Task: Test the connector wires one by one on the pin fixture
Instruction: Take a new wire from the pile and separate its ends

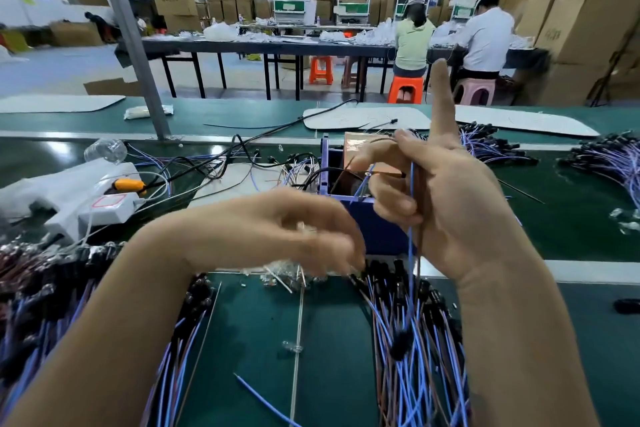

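Observation:
My right hand (440, 191) is raised over the blue fixture box (374, 229), one finger pointing straight up. Its thumb and curled fingers pinch a blue and brown connector wire (411, 253), whose stripped ends reach the copper plate (360, 149) on the box and whose black connector dangles below. My left hand (291, 229), blurred by motion, is curled with fingertips down at the top of the wire pile (415, 340) beside the box; whether it holds a wire is unclear. Small clear parts (287, 274) lie under it.
More wire bundles lie at the left (41, 288) and far right (609, 156). A white power strip (107, 206) with an orange plug, loose cables and a plastic bottle (105, 150) sit at the left. A metal post (135, 45) rises behind. Two seated people work at a far table.

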Available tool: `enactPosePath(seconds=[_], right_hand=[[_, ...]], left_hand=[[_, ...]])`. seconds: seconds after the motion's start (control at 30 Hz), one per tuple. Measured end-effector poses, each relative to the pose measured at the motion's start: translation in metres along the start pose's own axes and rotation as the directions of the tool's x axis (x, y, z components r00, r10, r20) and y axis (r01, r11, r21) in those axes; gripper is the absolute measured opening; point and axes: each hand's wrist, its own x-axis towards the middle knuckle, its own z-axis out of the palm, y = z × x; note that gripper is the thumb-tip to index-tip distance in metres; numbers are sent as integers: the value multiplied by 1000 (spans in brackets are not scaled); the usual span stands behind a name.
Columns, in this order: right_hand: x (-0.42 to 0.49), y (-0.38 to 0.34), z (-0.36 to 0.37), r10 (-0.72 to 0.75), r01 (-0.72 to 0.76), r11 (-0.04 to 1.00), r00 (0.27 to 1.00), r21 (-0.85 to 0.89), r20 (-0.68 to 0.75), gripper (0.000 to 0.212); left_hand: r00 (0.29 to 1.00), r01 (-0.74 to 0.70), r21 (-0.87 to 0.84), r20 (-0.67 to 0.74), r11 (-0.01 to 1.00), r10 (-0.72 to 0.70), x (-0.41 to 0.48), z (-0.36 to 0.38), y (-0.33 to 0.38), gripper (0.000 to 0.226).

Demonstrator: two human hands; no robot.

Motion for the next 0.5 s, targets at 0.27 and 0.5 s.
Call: enactPosePath(seconds=[0.27, 0.5], right_hand=[[-8, 8, 23, 265, -132, 832, 948, -538, 177, 79], [-6, 7, 16, 279, -87, 717, 945, -691, 171, 60]], left_hand=[[791, -399, -607, -607, 687, -78, 25, 1, -5, 31], [688, -414, -528, -715, 742, -125, 33, 4, -10, 20]])
